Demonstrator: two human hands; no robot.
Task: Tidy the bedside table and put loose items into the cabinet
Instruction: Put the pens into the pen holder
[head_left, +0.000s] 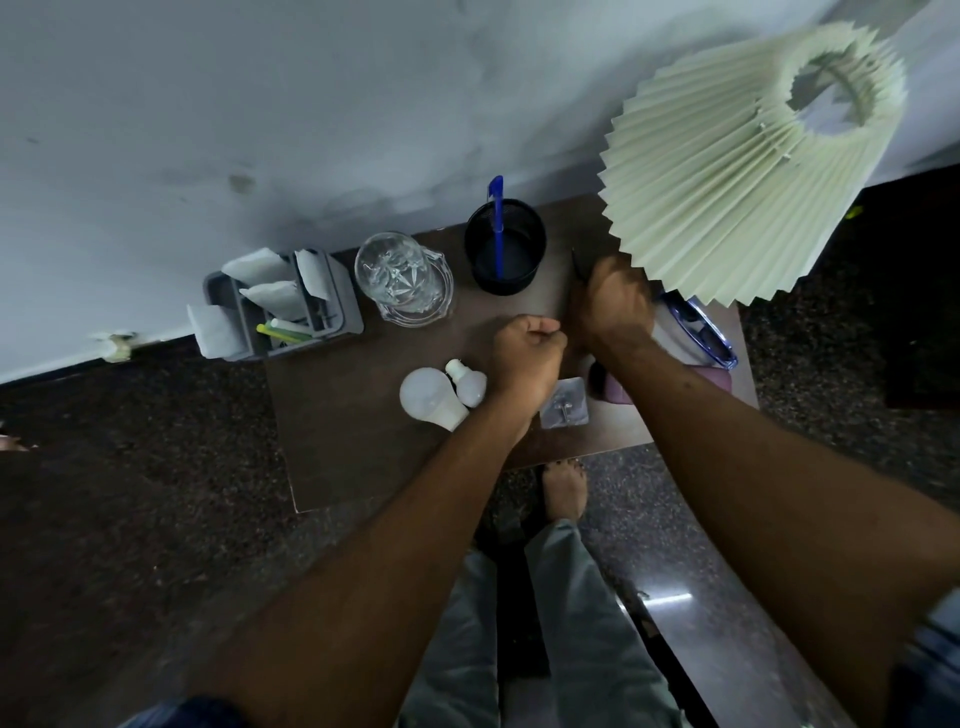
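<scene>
We are standing over the bedside table (332, 457), both fists closed above its middle. Our left hand (527, 358) is curled tight with the thumb against the fingers; it may pinch something small, but we cannot tell what, if anything. Our right hand (613, 304) is closed around a thin dark item whose tip pokes out on the far side, just right of the black mesh pen cup (505, 254), which holds 1 blue pen (497, 223).

We judge the step to be gathering small loose pieces. The cabinet is not in view. Still loose on the table: 2 white bulbs (441, 395) near the left hand, a small clear packet (563, 405) between our wrists, a purple object (618, 392) under the right forearm, and a blue-rimmed item (714, 340) beneath the pleated lampshade (737, 171).

To do this well, we should lift the right hand straight up, clear of the shade's edge, and keep the left wrist off the bulbs, which will likely roll. The cut-glass jug (400, 278) and grey organiser (280, 306) sit on the far left, well apart.
</scene>
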